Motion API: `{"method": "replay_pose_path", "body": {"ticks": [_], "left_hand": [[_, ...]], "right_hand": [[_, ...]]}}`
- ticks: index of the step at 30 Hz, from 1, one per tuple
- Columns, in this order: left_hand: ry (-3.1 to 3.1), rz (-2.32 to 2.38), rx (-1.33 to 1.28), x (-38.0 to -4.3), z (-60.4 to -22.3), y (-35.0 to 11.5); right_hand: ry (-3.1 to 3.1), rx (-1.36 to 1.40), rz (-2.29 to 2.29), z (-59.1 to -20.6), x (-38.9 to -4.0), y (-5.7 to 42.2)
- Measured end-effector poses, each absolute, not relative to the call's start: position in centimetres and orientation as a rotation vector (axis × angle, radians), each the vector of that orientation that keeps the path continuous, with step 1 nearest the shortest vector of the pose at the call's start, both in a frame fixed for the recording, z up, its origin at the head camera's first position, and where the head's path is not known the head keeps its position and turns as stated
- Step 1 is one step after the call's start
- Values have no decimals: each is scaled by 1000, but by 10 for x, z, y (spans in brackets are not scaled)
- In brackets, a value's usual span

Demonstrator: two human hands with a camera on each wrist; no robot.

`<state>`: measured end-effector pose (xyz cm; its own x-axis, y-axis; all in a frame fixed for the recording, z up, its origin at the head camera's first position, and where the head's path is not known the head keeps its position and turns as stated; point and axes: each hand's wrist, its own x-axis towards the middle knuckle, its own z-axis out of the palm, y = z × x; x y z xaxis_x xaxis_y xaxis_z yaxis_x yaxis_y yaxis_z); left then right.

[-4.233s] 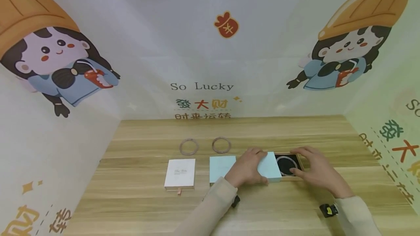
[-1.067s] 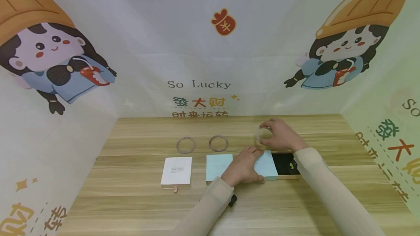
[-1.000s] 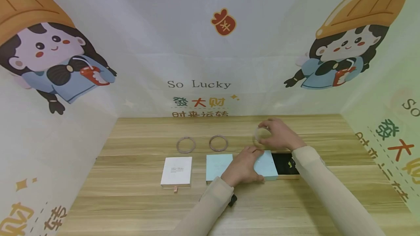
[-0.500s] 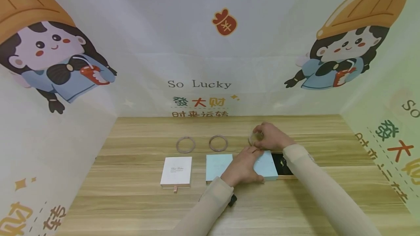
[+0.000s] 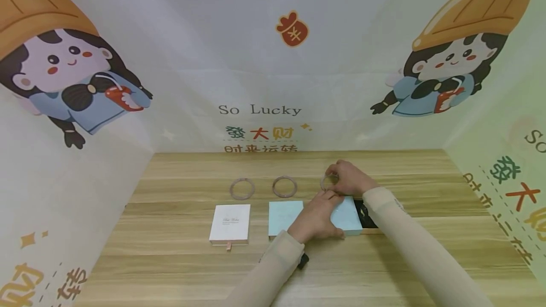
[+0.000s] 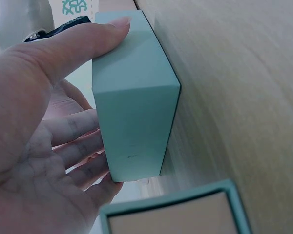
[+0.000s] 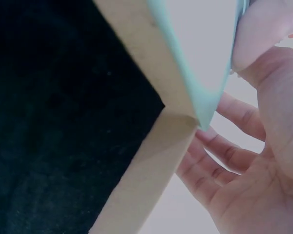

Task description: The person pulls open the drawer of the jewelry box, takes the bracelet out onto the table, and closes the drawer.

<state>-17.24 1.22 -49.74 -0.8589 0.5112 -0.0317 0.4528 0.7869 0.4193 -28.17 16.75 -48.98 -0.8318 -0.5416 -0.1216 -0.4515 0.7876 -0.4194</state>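
Note:
In the head view my left hand [image 5: 313, 219] holds the right light-blue drawer box [image 5: 346, 216]. In the left wrist view its thumb [image 6: 88, 46] lies on one side of the box [image 6: 134, 126] while the fingers lie along another face. My right hand [image 5: 351, 178] pinches a pale bangle [image 5: 323, 183] just behind that box, at or close to the tabletop. The box's drawer [image 5: 368, 217] is pulled out to the right, with black lining [image 7: 63, 117] showing; my right forearm covers part of it. The bangle cannot be made out in the right wrist view.
Two more bangles, one at the left [image 5: 241, 188] and one in the middle [image 5: 284, 186], lie on the wooden table [image 5: 179, 269]. A white drawer box [image 5: 230, 223] with a pull tab stands at left. Another light-blue box [image 5: 283, 217] is partly behind my left hand.
The bangle lay in the open drawer; my right hand has lifted it out and moved it left and back behind the box, lower over the last second. My left hand has stayed on the box.

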Motion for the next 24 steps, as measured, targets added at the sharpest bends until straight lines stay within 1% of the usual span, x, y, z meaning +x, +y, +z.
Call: {"method": "replay_pose_path", "body": {"ticks": [8,18,24], "left_hand": [[2830,627,766,-171,-497,12],[2824,613,754,-171,-494,12],[2832,601,754,-172,-496,12]], "right_hand": [[2720,-751,-579,-487,-278,169],[2709,-797,-736,-485,-272,177],[2719,-758,-850,-483,-266,187]]}}
